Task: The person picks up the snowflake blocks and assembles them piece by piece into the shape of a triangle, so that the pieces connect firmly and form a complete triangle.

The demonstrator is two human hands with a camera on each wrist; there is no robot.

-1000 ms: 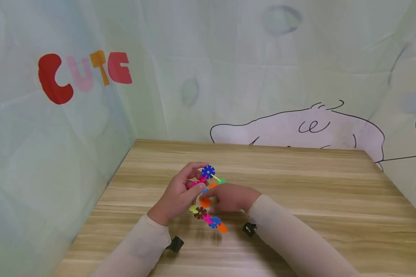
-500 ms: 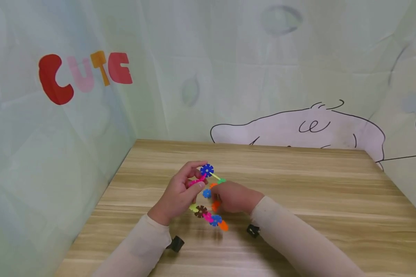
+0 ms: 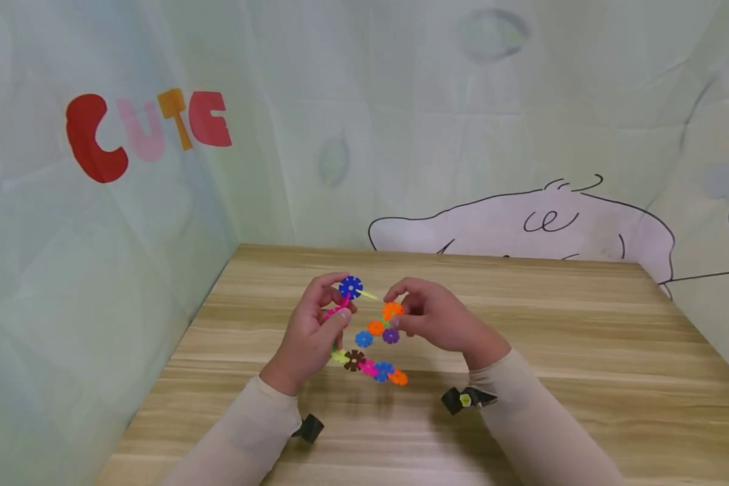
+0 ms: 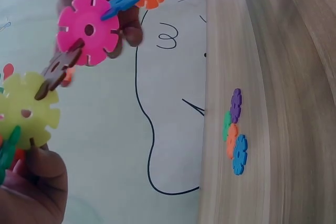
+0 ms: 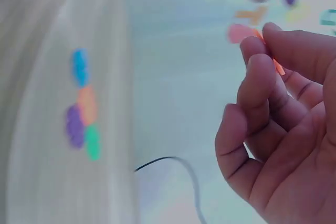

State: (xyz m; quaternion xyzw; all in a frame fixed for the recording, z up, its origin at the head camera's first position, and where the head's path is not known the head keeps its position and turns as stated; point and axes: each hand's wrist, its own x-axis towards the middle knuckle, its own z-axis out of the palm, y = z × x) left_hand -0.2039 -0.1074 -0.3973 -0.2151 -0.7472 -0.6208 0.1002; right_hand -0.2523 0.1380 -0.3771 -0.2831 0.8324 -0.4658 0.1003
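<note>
My left hand [image 3: 337, 302] grips a chain of toothed plastic discs [image 3: 364, 364] that hangs above the wooden table [image 3: 553, 351], with a blue disc [image 3: 350, 287] at its top. The left wrist view shows the chain's pink disc [image 4: 88, 30], brown disc [image 4: 58, 69] and yellow-green disc [image 4: 26, 111] close up, with my fingers [image 4: 37, 182] under them. My right hand [image 3: 401, 307] pinches a single orange disc [image 3: 391, 311] just right of the chain. A small joined cluster of discs [image 3: 376, 333] lies on the table between my hands, also in both wrist views [image 4: 233, 129] [image 5: 84, 103].
Cloth walls close the table in at the left [image 3: 97, 270] and the back [image 3: 462, 169]; the left one carries the word "CUTE" [image 3: 146, 128]. Black wrist cameras [image 3: 306, 427] [image 3: 462, 399] sit on both sleeves.
My right hand has lifted off the table and moved up and right with an orange disc. The small cluster it covered now shows. My left hand and the chain shifted slightly left.
</note>
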